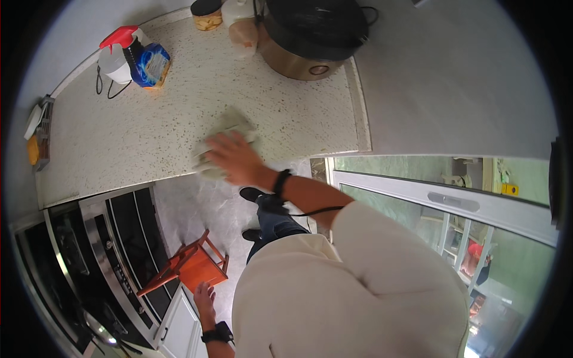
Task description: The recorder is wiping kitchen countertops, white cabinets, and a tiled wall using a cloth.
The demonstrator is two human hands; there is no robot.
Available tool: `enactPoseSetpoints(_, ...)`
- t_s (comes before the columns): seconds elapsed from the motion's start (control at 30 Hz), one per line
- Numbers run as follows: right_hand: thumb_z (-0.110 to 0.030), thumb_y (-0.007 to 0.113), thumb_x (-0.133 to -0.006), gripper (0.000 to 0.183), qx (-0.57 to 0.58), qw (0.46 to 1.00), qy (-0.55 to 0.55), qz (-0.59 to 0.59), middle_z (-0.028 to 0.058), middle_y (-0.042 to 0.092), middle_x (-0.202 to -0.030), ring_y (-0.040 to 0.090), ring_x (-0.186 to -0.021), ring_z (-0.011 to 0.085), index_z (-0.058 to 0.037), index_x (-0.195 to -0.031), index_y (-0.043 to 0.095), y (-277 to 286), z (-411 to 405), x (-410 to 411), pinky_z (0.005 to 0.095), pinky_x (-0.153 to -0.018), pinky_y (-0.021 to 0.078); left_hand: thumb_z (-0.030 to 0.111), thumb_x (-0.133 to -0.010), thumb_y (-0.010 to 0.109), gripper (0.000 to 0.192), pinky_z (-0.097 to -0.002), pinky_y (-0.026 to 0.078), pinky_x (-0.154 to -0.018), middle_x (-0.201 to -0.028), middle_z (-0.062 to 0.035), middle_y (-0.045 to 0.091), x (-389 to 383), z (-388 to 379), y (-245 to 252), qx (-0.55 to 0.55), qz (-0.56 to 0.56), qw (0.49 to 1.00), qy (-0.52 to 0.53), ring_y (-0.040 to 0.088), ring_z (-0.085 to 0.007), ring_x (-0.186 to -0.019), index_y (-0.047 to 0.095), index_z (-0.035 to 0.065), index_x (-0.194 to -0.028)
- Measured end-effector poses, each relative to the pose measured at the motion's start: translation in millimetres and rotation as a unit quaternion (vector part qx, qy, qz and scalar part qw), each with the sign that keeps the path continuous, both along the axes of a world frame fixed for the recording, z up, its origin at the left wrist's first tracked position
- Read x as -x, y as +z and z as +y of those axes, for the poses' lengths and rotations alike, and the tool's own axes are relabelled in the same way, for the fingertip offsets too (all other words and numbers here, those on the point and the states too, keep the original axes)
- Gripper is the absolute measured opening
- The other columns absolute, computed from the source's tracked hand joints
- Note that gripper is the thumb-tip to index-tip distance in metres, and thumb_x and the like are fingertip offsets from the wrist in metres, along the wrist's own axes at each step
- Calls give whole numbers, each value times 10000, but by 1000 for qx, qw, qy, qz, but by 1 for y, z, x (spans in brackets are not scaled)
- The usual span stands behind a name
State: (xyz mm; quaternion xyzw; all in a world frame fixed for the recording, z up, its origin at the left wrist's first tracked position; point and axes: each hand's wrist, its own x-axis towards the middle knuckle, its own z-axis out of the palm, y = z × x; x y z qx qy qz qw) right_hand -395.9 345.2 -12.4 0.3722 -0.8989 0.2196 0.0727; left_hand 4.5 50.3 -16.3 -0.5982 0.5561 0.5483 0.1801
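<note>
My right hand (235, 159) lies palm down on a light cloth (212, 168), pressing it to the speckled countertop (179, 129) near its front edge. Hand and cloth are slightly blurred, and part of the cloth is hidden under the fingers. Holding nothing, my left hand (204, 297) hangs low beside my body, its fingers loosely bent and apart, over the view of a reddish wooden chair (201, 266). A blue spray bottle (150, 65) with a red trigger head stands on the counter, beyond the cloth to the upper left.
A large black-lidded electric cooker (309, 40), a jar with a dark lid (207, 15) and a white container stand along the counter's back. A rack (43, 134) sits at the left end. Below are built-in black ovens (130, 246). A sliding glass door (403, 188) is at right.
</note>
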Motion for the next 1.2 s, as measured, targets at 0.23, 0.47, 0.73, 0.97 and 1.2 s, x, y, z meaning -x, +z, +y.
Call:
enactPoseSetpoints(0.23, -160, 854, -622, 813, -139, 947, -287, -40, 211, 360, -1527, 326, -1425, 431, -35, -1342, 499, -10, 253, -75, 575, -1175, 268, 236, -1003, 592, 323, -274, 504, -762, -1066, -16, 642, 5, -38, -33, -39, 115, 992, 15, 594, -119, -886, 564, 123, -1304)
enactPoseSetpoints(0.47, 56, 607, -711, 536, 8, 967, -256, 5, 254, 398, -1486, 352, -1396, 468, -4, -1242, 563, -25, 165, -69, 616, -1155, 252, 336, -988, 609, 418, -349, 483, -859, -1215, -48, 622, -86, -52, -52, -36, 33, 999, 22, 593, -175, -1011, 534, 116, -1336)
enactPoseSetpoints(0.73, -162, 785, -674, 774, -13, 996, -93, -10, 221, 357, -1536, 338, -1430, 412, -37, -1388, 514, -16, -27, -22, 563, -1188, 249, 345, -993, 589, 436, -378, 476, -880, -1247, -76, 602, -118, -43, -31, -28, -9, 998, 50, 583, -220, -1051, 516, 106, -1350)
enactPoseSetpoints(0.97, -185, 799, -734, 694, -21, 1000, -4, 7, 165, 373, -1541, 351, -1429, 363, -92, -1369, 534, -16, 9, -23, 536, -1180, 270, 334, -991, 599, 364, -350, 493, -845, -1171, -57, 619, -78, -11, -24, -54, -12, 998, 20, 594, -177, -1015, 542, 117, -1278)
enactPoseSetpoints(1.2, -66, 657, -788, 399, -53, 991, -118, 17, 152, 450, -1484, 417, -1385, 359, -101, -1182, 605, -2, 196, -52, 550, -1157, 316, 272, -1001, 612, 311, -287, 507, -757, -1018, -6, 652, 22, 35, -21, -26, 105, 994, 20, 615, -125, -868, 561, 115, -1264)
